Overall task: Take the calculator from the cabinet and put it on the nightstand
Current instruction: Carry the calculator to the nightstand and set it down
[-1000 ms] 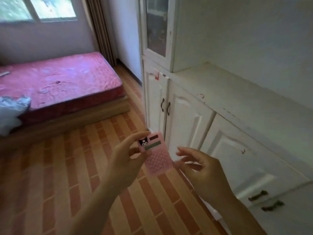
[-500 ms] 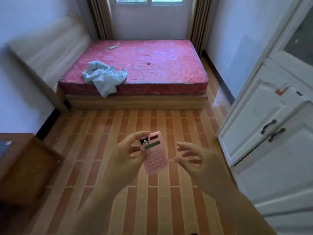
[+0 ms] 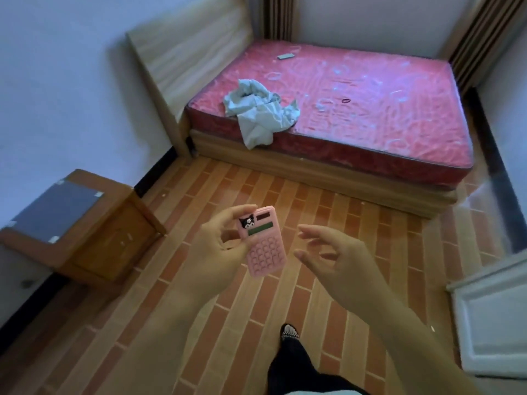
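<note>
A pink calculator (image 3: 263,243) with a small black cartoon figure at its top corner is held upright in the air by my left hand (image 3: 215,246), pinched at its upper left edge. My right hand (image 3: 336,260) hovers just to the right of it, fingers spread, touching nothing. The wooden nightstand (image 3: 77,223) with a grey glass top stands against the left wall, to the left of my hands. A corner of the white cabinet (image 3: 490,315) shows at the right edge.
A bed with a red mattress (image 3: 356,104) fills the far side of the room, with a crumpled pale cloth (image 3: 259,109) on its near corner. Brick-patterned floor (image 3: 356,218) lies between me and the bed. My leg and shoe (image 3: 291,334) show below.
My view has swung left, away from the cabinet. The nightstand has come fully into view at the left. The calculator stays in my left hand.
</note>
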A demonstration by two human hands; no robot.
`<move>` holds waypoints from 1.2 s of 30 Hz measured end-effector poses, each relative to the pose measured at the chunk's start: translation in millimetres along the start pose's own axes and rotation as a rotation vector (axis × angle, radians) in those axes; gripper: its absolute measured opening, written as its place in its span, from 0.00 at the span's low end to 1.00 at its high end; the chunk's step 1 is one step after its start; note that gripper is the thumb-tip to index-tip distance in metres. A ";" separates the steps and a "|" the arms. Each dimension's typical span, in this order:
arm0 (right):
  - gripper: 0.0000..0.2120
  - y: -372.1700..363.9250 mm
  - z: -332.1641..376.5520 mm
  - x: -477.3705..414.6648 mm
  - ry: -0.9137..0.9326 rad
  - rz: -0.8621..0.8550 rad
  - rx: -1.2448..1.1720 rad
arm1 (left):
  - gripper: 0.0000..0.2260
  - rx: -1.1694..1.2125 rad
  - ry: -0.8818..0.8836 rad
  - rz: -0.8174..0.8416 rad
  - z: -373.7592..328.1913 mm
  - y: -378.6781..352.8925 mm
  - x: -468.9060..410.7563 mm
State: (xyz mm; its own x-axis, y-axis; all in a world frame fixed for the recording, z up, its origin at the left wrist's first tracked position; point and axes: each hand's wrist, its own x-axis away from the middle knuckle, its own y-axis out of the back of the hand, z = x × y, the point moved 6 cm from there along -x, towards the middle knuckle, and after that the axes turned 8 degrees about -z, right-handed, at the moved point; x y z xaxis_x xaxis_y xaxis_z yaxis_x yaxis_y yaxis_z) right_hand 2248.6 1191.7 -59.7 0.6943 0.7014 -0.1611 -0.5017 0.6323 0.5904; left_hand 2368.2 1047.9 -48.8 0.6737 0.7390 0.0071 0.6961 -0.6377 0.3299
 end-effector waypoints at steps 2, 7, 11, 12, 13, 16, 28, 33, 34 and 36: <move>0.22 -2.8 -5.1 -37.8 0.016 0.033 0.001 | 0.19 -0.018 0.010 -0.029 -3.5 -1.1 -32.8; 0.22 -19.8 -11.9 -122.4 0.038 0.107 -0.046 | 0.17 -0.030 0.071 -0.120 -3.2 4.1 -99.2; 0.21 -50.0 -2.4 -173.6 0.085 0.200 -0.072 | 0.17 -0.035 0.154 -0.224 10.0 29.1 -129.0; 0.21 -60.0 1.6 -185.2 0.093 0.227 -0.074 | 0.17 -0.023 0.180 -0.248 14.6 38.2 -134.9; 0.20 -71.1 6.0 -196.7 0.100 0.254 -0.075 | 0.17 -0.012 0.202 -0.274 19.1 48.1 -141.0; 0.20 -106.3 23.7 -230.6 0.133 0.333 -0.079 | 0.17 -0.022 0.225 -0.351 31.9 80.6 -161.6; 0.20 -253.0 124.3 -389.6 0.308 0.458 -0.044 | 0.17 -0.046 0.200 -0.573 74.6 233.3 -299.4; 0.20 -303.7 158.2 -446.2 0.319 0.456 -0.091 | 0.17 -0.041 0.168 -0.591 85.8 287.5 -352.8; 0.20 -313.2 161.6 -453.8 0.316 0.468 -0.095 | 0.17 -0.047 0.175 -0.599 91.0 296.1 -360.8; 0.19 -331.9 167.3 -469.0 0.321 0.496 -0.097 | 0.17 -0.054 0.203 -0.607 103.5 310.8 -376.8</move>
State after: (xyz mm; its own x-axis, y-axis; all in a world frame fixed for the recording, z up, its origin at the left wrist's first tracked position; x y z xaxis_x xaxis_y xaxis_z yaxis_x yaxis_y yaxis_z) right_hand 2175.8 597.8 -47.8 0.1821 0.9753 -0.1251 -0.7816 0.2208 0.5834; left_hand 2356.5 548.8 -46.7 0.0990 0.9949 -0.0190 0.9218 -0.0845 0.3783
